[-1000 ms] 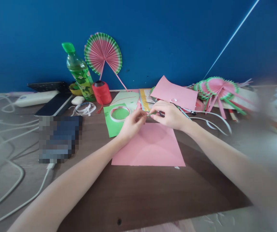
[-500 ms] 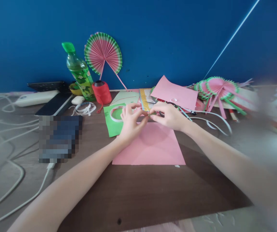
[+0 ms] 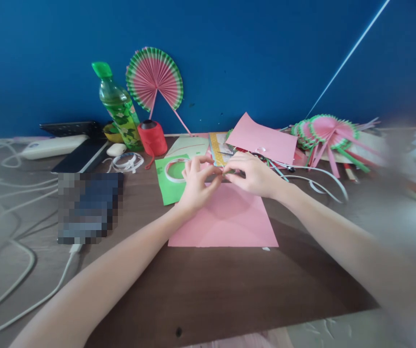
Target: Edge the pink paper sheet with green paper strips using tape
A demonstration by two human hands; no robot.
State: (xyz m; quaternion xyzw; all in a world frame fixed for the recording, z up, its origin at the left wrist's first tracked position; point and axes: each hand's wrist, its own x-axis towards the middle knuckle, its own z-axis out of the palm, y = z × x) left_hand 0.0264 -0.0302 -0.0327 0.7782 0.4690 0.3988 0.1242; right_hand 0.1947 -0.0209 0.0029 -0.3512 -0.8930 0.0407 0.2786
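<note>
My left hand [image 3: 197, 182] and my right hand [image 3: 253, 173] meet above the far edge of a pink paper sheet [image 3: 225, 220] lying flat on the brown table [image 3: 208, 290]. Both hands pinch a small thin greenish strip [image 3: 225, 171] between their fingertips; it is too small to make out clearly. Just left of my left hand a roll of white tape [image 3: 176, 170] rests on a green paper piece [image 3: 167, 188].
Against the blue wall stand a green bottle [image 3: 119, 108], a red thread spool [image 3: 152, 137] and a pink-green paper fan [image 3: 154, 79]. More fans [image 3: 325, 130], a pink sheet [image 3: 262, 140] and paper strips lie at right. A blurred phone [image 3: 89, 205] and white cables [image 3: 15, 270] occupy the left.
My left hand has shifted slightly right and spread its fingers over the tape roll while keeping its pinch. My right hand has barely moved.
</note>
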